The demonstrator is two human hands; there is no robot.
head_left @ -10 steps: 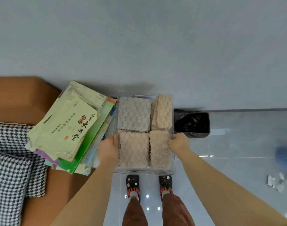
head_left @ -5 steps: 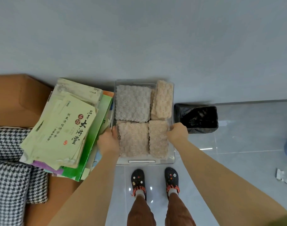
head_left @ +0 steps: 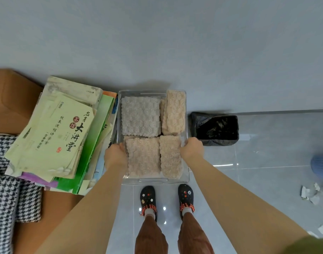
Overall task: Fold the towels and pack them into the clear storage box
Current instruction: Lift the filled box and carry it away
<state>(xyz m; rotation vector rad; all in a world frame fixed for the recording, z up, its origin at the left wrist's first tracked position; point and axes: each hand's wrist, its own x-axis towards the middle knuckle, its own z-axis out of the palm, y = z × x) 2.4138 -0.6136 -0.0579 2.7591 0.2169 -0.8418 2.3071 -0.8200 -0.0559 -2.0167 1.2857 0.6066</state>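
Soft, even indoor light, glare spots on glossy floor (wide-angle bowing at edges)

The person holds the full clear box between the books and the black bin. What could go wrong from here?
1. The clear storage box is held only by its side walls, left hand and right hand; smooth plastic might slip or tilt.
2. Its left wall is close to the leaning stack of books; a bump could topple them.
3. The far right towel seems to rise above the rim and may fall out.
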